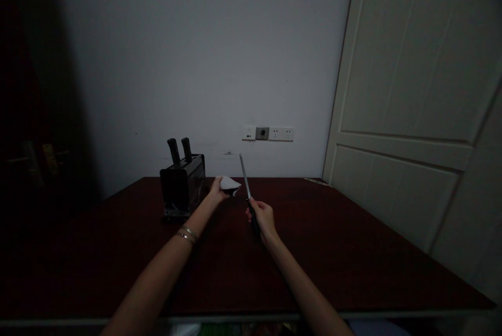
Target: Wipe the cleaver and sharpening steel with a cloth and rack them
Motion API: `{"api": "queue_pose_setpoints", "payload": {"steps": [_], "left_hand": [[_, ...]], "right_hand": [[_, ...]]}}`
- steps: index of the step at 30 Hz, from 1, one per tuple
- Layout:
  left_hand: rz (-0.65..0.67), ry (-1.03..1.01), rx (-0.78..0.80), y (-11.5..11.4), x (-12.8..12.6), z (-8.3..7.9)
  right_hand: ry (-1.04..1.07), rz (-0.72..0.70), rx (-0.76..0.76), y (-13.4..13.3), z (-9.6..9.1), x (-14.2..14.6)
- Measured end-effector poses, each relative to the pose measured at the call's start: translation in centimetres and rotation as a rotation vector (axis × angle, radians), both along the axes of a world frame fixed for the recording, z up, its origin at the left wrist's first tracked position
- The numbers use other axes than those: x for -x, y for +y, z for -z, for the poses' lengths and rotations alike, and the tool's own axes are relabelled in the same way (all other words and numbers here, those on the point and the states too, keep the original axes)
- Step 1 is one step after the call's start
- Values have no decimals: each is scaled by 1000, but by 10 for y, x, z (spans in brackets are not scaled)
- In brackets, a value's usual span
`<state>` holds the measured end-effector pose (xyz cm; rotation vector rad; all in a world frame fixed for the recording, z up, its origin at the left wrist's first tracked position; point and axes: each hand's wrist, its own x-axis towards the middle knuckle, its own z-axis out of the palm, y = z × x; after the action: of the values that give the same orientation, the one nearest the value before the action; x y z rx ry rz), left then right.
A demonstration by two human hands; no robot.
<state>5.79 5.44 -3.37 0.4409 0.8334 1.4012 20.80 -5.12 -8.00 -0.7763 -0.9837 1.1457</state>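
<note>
My right hand (263, 217) is closed around the black handle of a honing steel (244, 174), a thin grey rod that points up and away from me. To its left, my left hand (218, 189) grips a white cloth (229, 183), which looks folded or bunched, with a dark edge beneath it. The cloth and the rod are apart. Left of my left hand stands a black knife block (182, 182) with two black handles (179, 150) sticking up from its top.
The dark red table (333, 252) reaches back to a pale wall. Wall sockets (269, 133) sit above its far edge. A light panelled door (396, 189) borders the right side. Various items show dimly below the front edge.
</note>
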Motion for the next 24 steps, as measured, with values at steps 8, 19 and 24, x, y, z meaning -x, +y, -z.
{"api": "queue_pose_setpoints", "payload": {"steps": [8, 19, 24], "left_hand": [[30, -91, -48, -29, -3, 25], [28, 8, -160, -45, 2, 25], [-66, 70, -245, -45, 1, 23]], "right_hand": [[-69, -78, 114, 1, 4, 0], [-127, -124, 60, 0, 7, 4], [-170, -93, -122, 3, 7, 11]]}}
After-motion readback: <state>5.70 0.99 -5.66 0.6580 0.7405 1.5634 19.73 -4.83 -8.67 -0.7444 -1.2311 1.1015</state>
